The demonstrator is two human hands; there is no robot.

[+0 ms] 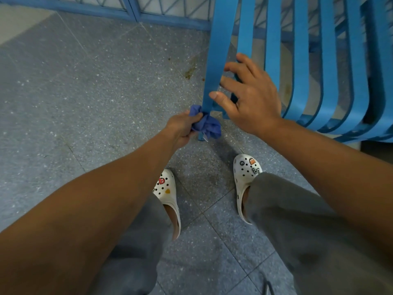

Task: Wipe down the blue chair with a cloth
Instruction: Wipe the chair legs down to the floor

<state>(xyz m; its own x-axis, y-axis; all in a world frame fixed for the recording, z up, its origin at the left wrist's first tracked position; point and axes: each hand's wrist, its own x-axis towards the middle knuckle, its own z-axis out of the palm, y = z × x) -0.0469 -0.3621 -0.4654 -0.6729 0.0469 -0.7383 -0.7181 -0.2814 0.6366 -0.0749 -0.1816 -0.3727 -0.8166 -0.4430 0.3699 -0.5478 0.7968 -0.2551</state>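
The blue chair (302, 60) with slatted bars fills the upper right of the head view. Its outer leg (217, 52) runs down to the floor near the middle. My left hand (182, 128) grips a crumpled dark blue cloth (205, 122) and holds it against the bottom of that leg, just above the floor. My right hand (248, 92) rests on the chair beside the leg, fingers spread and straight, thumb touching the leg's edge.
Grey speckled floor tiles (95, 92) spread to the left, with a brown stain (189, 72) near the leg. A blue metal railing (131, 11) runs along the top. My feet in white clogs (168, 192) stand just below the chair leg.
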